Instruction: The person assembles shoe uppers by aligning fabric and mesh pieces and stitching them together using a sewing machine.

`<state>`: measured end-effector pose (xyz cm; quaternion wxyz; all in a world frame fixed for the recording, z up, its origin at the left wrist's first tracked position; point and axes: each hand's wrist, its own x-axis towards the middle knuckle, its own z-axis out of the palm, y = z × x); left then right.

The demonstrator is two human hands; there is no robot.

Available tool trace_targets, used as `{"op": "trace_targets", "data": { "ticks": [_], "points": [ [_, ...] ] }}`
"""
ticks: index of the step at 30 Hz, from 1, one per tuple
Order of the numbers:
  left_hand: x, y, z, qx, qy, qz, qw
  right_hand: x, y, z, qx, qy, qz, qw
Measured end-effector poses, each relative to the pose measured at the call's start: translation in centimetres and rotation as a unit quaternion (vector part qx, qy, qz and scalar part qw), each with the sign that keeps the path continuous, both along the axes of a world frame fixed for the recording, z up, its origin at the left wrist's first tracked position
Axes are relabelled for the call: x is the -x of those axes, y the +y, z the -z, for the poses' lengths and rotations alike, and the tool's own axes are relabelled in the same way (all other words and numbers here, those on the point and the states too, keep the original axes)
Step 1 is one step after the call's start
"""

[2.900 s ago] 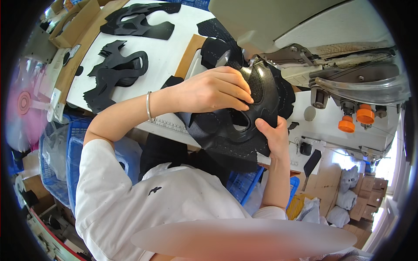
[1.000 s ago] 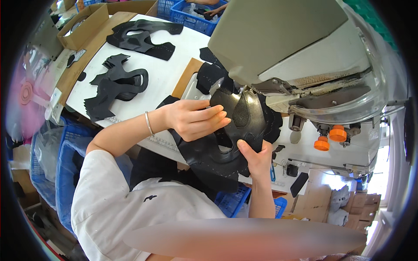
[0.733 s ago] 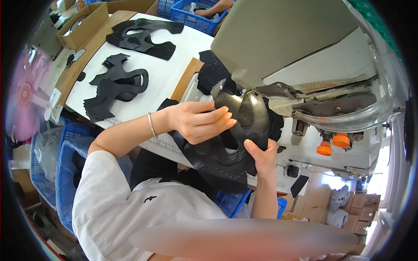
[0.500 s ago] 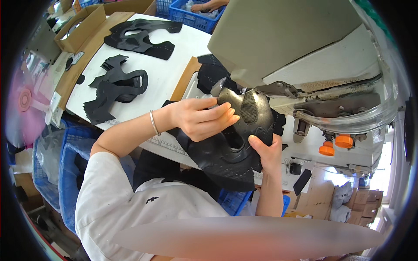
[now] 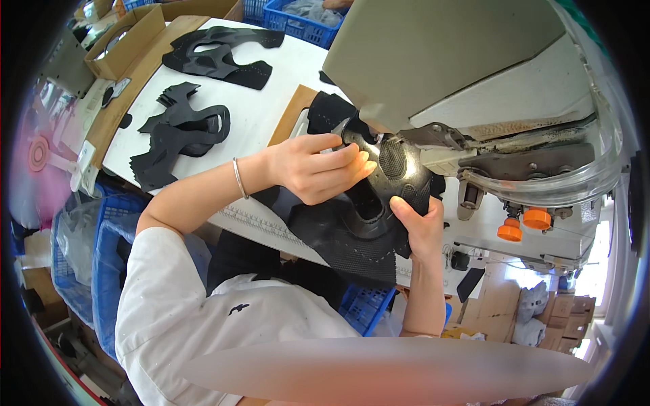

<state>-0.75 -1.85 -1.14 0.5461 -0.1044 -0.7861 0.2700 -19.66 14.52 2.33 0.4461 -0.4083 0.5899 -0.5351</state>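
Black panel [image 5: 352, 233] lies between your two hands, its far end beneath the sewing machine head [image 5: 447, 64] and its near edge hanging past the table [image 5: 254, 125] toward your lap. Your right grip [image 5: 421, 229] grasps the panel at its right side, the thumb pressed flat on the upper face just beside an oval opening, the other fingers hidden underneath. Your left grip [image 5: 318, 168] arches over the panel's upper left part, its fingers curled and tips drawn together; you cannot tell from this angle whether they pinch the material or only rest over it. Between the two grips, the opening shows as a dark hollow with a raised, smoothly rounded rim. Above it, a patch of fine mesh is set into a smooth, moulded surface that shines silvery under bright light; nearer you, the panel turns matt with a woven-looking texture, crossed by a dashed pale line. Around your left wrist sits a smooth silver bangle [image 5: 240, 178]. Off to your left, layered black pieces [image 5: 179, 139] with jagged ends and curved cut-outs lie stacked on the smooth white table, well apart from your hands.
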Motion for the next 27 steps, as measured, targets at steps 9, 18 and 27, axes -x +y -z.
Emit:
{"op": "trace_targets", "data": {
  "ticks": [9,18,27],
  "points": [
    [-0.2,2.0,-1.0,-0.064,-0.019,-0.084,0.994,-0.1,-0.7,0.5,0.034,0.015,0.025,0.999],
    [-1.2,4.1,-1.5,-0.138,-0.054,-0.124,0.981,-0.9,-0.8,1.6,0.046,0.05,0.057,0.996],
    [-2.5,4.7,-2.0,-0.492,-0.19,-0.017,0.85,-3.4,-0.9,1.5,0.112,0.086,0.091,0.986]
  ]
}}
